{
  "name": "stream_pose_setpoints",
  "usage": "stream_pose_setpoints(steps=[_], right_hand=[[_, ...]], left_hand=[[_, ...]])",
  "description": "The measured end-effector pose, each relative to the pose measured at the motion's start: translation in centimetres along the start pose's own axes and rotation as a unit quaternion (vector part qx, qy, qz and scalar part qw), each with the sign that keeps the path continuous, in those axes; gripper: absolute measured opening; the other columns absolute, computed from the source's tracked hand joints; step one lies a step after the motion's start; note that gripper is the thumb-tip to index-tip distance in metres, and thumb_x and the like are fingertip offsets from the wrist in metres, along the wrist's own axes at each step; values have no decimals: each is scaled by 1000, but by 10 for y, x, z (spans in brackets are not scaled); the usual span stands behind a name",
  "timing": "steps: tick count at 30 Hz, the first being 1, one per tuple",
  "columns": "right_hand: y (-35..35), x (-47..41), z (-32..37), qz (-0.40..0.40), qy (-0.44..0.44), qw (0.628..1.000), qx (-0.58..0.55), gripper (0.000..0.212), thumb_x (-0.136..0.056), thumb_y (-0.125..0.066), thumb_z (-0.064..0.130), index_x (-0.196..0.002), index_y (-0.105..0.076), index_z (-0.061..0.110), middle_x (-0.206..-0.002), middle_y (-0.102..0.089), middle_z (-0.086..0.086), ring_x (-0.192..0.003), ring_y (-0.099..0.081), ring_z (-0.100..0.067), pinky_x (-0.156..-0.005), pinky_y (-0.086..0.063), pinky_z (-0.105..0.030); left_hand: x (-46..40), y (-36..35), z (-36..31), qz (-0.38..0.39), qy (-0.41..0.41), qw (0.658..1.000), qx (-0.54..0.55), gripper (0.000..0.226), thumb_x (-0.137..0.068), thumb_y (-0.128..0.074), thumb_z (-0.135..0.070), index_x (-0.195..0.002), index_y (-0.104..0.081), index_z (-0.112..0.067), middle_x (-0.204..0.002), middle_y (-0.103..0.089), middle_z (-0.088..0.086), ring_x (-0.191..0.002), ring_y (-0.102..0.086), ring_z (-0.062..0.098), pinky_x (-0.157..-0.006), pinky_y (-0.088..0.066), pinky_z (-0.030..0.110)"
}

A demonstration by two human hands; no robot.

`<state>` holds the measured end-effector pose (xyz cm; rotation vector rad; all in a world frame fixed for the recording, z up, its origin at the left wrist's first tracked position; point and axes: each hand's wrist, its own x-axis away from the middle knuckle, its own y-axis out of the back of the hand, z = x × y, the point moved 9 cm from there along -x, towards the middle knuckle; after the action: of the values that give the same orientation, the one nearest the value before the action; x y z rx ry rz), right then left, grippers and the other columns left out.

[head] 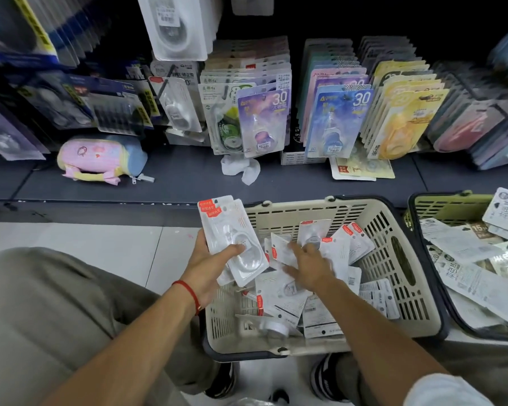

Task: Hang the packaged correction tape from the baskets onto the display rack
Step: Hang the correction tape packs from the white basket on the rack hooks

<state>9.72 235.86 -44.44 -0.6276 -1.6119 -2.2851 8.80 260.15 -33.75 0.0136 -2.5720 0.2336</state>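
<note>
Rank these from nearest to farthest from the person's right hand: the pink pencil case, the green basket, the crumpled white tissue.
From the right hand:
1. Crumpled white tissue, on the shelf straight ahead.
2. Green basket, off to the right.
3. Pink pencil case, far left on the shelf.

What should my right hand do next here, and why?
Probably close on one more pack from the beige basket and add it to the stack in your left hand. Your right hand hovers open over loose packs, holding nothing.

White correction tape packs [282, 297] with red corner labels lie jumbled in the beige basket [399, 259].
</note>
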Motion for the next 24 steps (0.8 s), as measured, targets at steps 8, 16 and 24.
stream_pose_setpoints(steps=[8, 16, 24], right_hand=[[70, 29, 12, -78, 53, 941, -325, 49, -79, -87, 52, -111, -57, 30, -130, -64, 10, -111, -64, -19, -92, -56, -41], [171, 66, 106, -135, 151, 890, -407, 57, -67, -86, 65, -102, -53, 34, -114, -63, 6, -107, -63, -15, -92, -54, -37], [250, 91, 153, -192, 259, 833, -449, 46, -92, -80, 28, -128, -54, 40, -123, -65, 9, -108, -68, -14, -95, -59, -45]], left_hand=[[5, -8, -2, 33, 21, 999, 10, 60, -91, -81, -11, -131, -51, -45, -130, -68, -2, -115, -70, 33, -72, -61, 66], [26, -40, -62, 122, -65, 990, 35, 66, -92, -77, -20, -146, -44, -41, -141, -68, -1, -125, -68, 31, -94, -55, 70], [36, -27, -180, 98, -190, 977, -15, 66, -93, -76, -10, -143, -47, -41, -134, -72, -7, -117, -73, 22, -85, -64, 54]])
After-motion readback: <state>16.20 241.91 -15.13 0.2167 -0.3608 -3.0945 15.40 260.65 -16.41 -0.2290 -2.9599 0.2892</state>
